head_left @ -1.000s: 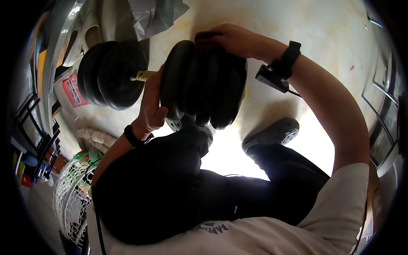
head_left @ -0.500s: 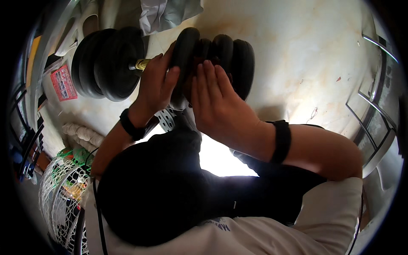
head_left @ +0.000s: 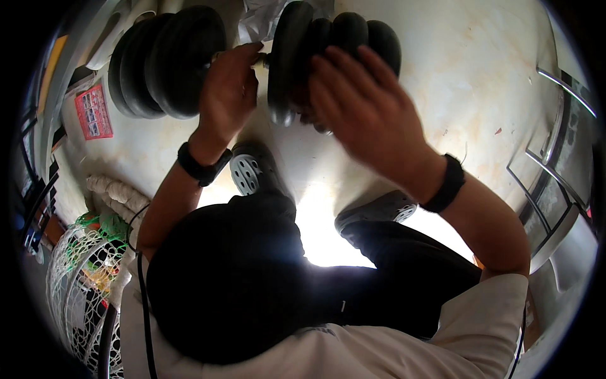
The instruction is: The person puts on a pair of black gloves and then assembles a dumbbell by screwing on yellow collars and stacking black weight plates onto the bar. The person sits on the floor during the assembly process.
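Observation:
A dumbbell with black weight plates lies across the floor in front of me. One stack of large plates (head_left: 183, 63) is at its left end, and thick rounded plates (head_left: 290, 69) are at its right end. Between the stacks a short piece of the metal bar (head_left: 261, 60) shows. My left hand (head_left: 228, 98) is closed round this bar, its fingers partly hidden. Over the right-hand plates my right hand (head_left: 372, 117) has its fingers stretched out and slightly apart, blurred by motion. Whether those fingertips touch the plates is hard to see.
My grey clogs (head_left: 249, 170) stand on the pale floor below the weights. At left are a red printed card (head_left: 95, 112) and a white net (head_left: 79, 271) with items inside. Metal-framed furniture (head_left: 555, 170) lines the right. Grey plastic (head_left: 259, 19) lies beyond the bar.
The dumbbell now appears farther away. My left hand has gone from the right-hand plate to the bar. My right hand has shifted right, its fingers more spread.

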A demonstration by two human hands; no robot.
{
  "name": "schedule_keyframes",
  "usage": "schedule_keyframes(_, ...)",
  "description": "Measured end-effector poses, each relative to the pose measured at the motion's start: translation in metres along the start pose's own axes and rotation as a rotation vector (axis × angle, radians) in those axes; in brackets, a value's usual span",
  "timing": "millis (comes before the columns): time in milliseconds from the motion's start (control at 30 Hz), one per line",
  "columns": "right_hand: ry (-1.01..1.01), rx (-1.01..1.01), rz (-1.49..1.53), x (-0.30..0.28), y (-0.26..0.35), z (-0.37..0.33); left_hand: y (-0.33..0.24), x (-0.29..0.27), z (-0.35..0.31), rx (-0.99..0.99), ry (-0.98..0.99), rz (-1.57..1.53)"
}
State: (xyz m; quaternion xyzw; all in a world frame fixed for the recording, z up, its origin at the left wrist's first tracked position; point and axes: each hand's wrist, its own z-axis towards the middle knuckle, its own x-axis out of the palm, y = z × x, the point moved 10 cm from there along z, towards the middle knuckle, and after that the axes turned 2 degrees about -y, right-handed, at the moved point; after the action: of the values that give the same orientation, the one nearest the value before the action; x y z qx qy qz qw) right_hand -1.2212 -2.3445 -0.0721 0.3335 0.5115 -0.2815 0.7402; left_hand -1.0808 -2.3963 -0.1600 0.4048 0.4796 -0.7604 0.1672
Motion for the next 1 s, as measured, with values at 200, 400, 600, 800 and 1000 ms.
schedule_keyframes(200,0.359,0.558,0.449,0.021,-0.092,0.067,-0.011,0.023,0.01,0.158,0.04,0.357)
schedule_keyframes(400,-0.163,-0.024,0.025,0.01,-0.032,0.081,0.007,0.041,0.045,0.188,-0.067,0.293)
schedule_keyframes(600,0.154,-0.101,0.188,0.068,0.054,0.001,0.017,0.054,0.064,0.127,0.027,0.472)
schedule_keyframes(800,0.565,0.053,0.423,0.088,0.028,-0.083,0.002,0.033,0.064,0.226,-0.097,0.176)
schedule_keyframes(1000,0.688,0.478,0.374,0.075,-0.08,-0.145,-0.003,0.001,0.017,0.095,-0.154,0.247)
